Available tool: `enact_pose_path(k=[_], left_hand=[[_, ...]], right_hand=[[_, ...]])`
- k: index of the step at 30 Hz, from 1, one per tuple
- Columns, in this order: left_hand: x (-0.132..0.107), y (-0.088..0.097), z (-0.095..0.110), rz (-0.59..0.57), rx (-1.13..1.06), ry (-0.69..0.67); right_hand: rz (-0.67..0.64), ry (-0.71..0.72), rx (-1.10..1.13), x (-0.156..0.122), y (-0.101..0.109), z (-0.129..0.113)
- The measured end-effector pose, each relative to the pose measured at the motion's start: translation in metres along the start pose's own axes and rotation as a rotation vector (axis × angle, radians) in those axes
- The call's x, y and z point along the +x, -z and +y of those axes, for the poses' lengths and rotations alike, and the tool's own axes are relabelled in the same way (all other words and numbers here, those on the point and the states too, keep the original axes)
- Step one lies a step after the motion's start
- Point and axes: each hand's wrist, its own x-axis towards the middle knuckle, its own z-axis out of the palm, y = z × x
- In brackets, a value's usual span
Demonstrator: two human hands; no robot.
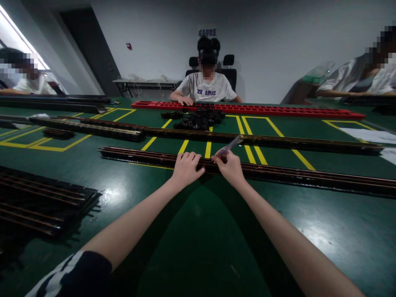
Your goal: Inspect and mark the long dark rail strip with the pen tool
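A long, dark slotted strip with coppery lines along it lies across the green table in front of me. My left hand lies over this strip, its fingers curled over the far side and the thumb pointing right along the near side. Just to the right, my right hand pinches a slim pen-like tool with a clear, purplish handle. The handle slants up to the right, and the tool's lower end is down at the strip. Whether the tip touches the strip is hard to make out.
Beyond lie another long dark strip, a heap of small black parts and a red slotted rail. Bundled dark strips lie at near left. A person sits opposite, with others at both sides. White papers lie right.
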Motion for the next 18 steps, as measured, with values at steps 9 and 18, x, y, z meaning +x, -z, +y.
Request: enact_pose_path(k=[9, 18], left_hand=[[-0.0005, -0.0017, -0.0002, 0.009, -0.002, 0.0], [-0.0002, -0.0009, -0.0002, 0.001, -0.013, 0.004]], right_hand=[[-0.03, -0.005, -0.061, -0.0013, -0.0025, 0.0014], [-0.032, -0.011, -0.061, -0.0013, -0.0022, 0.0003]])
